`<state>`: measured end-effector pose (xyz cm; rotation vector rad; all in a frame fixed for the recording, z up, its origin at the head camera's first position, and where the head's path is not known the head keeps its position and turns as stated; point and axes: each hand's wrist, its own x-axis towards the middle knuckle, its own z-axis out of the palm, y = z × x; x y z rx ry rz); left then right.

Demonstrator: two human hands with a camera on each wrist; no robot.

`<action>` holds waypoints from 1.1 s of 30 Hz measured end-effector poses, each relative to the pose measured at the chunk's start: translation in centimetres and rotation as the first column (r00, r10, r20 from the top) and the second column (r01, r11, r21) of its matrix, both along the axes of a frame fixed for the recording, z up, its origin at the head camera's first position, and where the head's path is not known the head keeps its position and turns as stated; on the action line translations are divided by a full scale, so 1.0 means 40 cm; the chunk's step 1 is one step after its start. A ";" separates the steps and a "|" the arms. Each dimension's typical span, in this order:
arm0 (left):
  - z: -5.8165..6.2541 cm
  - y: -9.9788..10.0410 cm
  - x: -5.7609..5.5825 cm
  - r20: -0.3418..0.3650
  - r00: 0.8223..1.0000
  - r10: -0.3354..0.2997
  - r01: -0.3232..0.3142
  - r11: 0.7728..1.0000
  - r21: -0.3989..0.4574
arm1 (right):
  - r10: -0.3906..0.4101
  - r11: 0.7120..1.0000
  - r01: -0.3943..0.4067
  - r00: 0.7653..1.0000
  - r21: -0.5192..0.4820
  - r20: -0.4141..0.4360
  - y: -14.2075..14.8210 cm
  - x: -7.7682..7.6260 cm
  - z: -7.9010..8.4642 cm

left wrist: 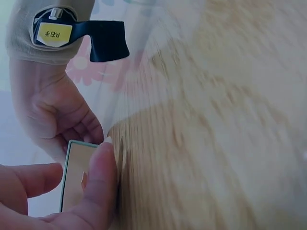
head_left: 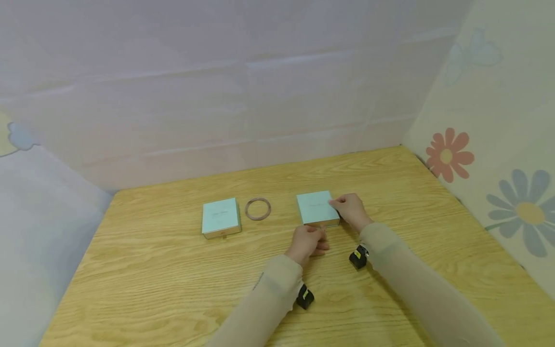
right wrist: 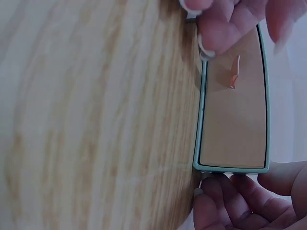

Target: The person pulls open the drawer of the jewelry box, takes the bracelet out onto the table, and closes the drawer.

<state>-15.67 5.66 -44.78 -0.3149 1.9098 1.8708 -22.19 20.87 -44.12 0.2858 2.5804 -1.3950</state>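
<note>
A pale mint drawer box (head_left: 315, 206) with faint lettering on its lid lies on the wooden table, between my hands. My right hand (head_left: 350, 210) holds its right side, thumb by the top edge and fingers bent along the side wall. At the front, my left hand (head_left: 305, 241) has its fingers spread slightly, close to a small ribbon pull tab (right wrist: 235, 72) on the tan drawer front (right wrist: 235, 124). The tab stands free of the fingertips in the right wrist view. The drawer sits flush in its sleeve.
A second mint box (head_left: 221, 216) stands to the left on the table (head_left: 173, 270). Between the two boxes lies a mauve bangle (head_left: 258, 219). A pale curtain (head_left: 195, 96) hangs behind the table, and a flower-printed one (head_left: 520, 144) is at the right.
</note>
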 end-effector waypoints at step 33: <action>-0.019 0.046 -0.020 0.146 0.974 0.174 -0.206 0.947 0.245 | -0.023 0.997 0.026 0.999 0.073 -0.040 -0.008 -0.003 -0.011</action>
